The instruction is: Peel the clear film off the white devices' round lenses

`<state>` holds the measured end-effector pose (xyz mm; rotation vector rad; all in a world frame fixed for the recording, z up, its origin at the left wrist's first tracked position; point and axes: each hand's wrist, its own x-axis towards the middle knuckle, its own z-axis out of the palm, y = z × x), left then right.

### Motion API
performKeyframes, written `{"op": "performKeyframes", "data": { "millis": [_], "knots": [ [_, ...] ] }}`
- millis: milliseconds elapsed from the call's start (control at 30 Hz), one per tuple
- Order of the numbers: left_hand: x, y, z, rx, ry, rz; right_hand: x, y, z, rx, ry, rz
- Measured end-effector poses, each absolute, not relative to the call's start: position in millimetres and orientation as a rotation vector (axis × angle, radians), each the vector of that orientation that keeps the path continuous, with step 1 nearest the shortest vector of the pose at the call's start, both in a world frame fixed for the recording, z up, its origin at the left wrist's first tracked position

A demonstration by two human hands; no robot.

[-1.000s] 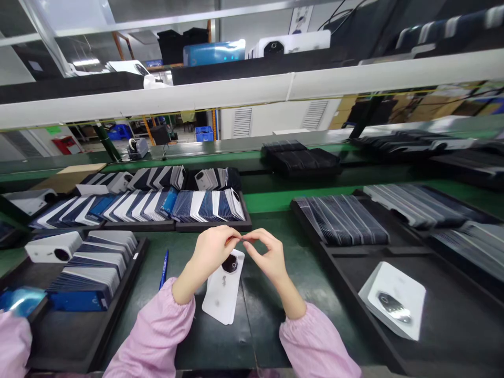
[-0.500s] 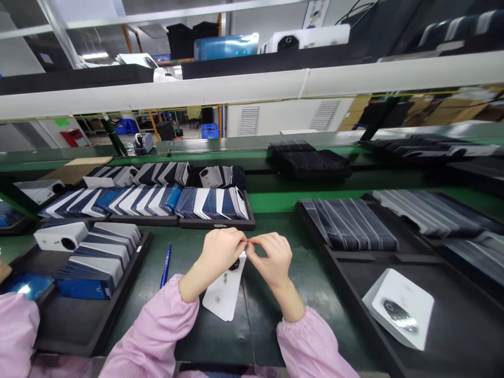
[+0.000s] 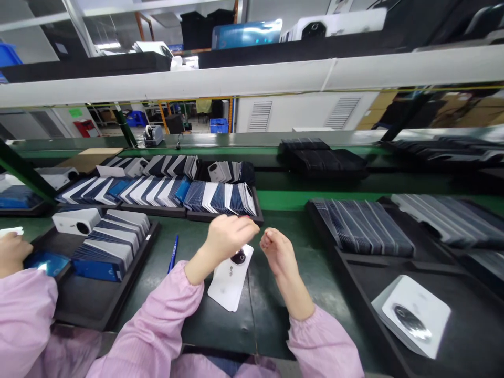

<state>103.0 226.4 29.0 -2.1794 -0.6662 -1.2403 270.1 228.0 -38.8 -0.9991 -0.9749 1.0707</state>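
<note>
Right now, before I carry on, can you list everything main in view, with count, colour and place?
panel stack: one, white with dark oval, between the forearms
bench: one, dark green, beneath
pen: one, blue, left of the stack
near right tray: one, black, right side
loose stack: one, white, in that tray
striped panels: uncounted, dark, in that tray
near left tray: one, black, holding white, grey and blue panels
tape dispenser: one, grey, back ledge
crate: one, blue, background
co-worker's hand: one, far left
left hand: one, pink sleeve, centre
right hand: one, pink sleeve, fingers curled
</note>
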Motion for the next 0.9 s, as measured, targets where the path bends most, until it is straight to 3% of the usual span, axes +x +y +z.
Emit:
{"op": "performKeyframes", "data": {
  "millis": [100,300,900],
  "knots": [
    [80,238,35,-2.187,-0.815,-1.428,270,233,-43,-1.136,-1.276,1.019],
    [59,242,38,-2.145,-0.857,-1.447,260,237,-67,-1.124,-1.840,0.810],
    [48,232,47,-2.174,-0.894,-1.520,259,246,-93,-1.011,-2.022,0.445]
  ]
}}
